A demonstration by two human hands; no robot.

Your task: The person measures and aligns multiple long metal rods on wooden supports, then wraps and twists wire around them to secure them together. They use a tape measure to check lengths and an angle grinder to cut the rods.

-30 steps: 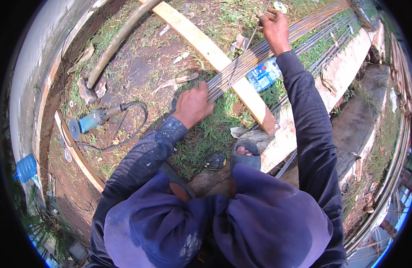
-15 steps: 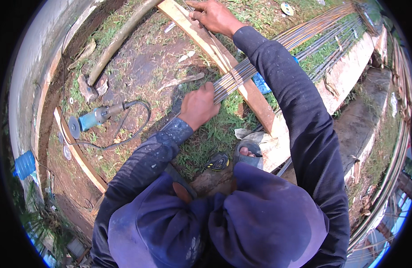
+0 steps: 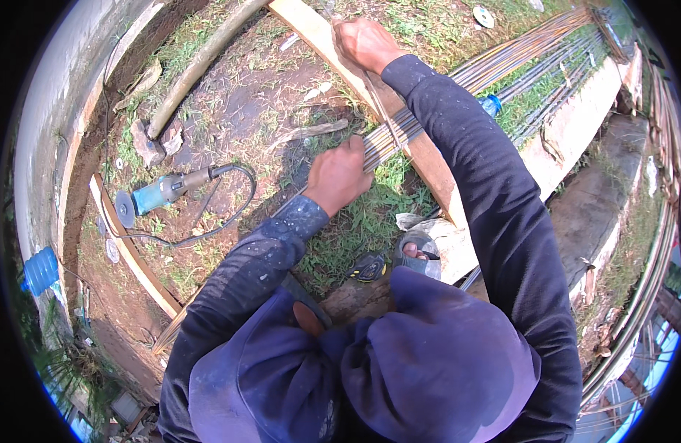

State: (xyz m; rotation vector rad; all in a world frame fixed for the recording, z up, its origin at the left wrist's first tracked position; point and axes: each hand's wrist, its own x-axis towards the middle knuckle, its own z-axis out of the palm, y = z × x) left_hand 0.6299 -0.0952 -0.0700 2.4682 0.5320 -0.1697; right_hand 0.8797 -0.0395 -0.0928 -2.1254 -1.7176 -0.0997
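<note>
My left hand [image 3: 339, 176] is closed round a bundle of thin steel rods [image 3: 385, 144], which rests across a wooden beam [image 3: 430, 171]. Farther out, my right hand [image 3: 364, 44] is closed with curled fingers on a thin metal rod [image 3: 377, 97]. From that hand the thin rod runs along the beam down to the bundle and crosses it close to where the bundle meets the wood. What lies inside the right fist is hidden by the fingers.
To the left, an angle grinder [image 3: 154, 195] with its cord lies on the ground near a wooden pole [image 3: 200, 70]. A tape measure [image 3: 366, 267] is by my feet. More rods [image 3: 532, 55] stretch to the far right, beside a blue bottle [image 3: 491, 105] and a concrete edge [image 3: 569, 140].
My right hand has come nearer along the beam, and its pointing finger has curled in. My left hand keeps its hold on the bundle. More of the blue bottle shows beside my right sleeve.
</note>
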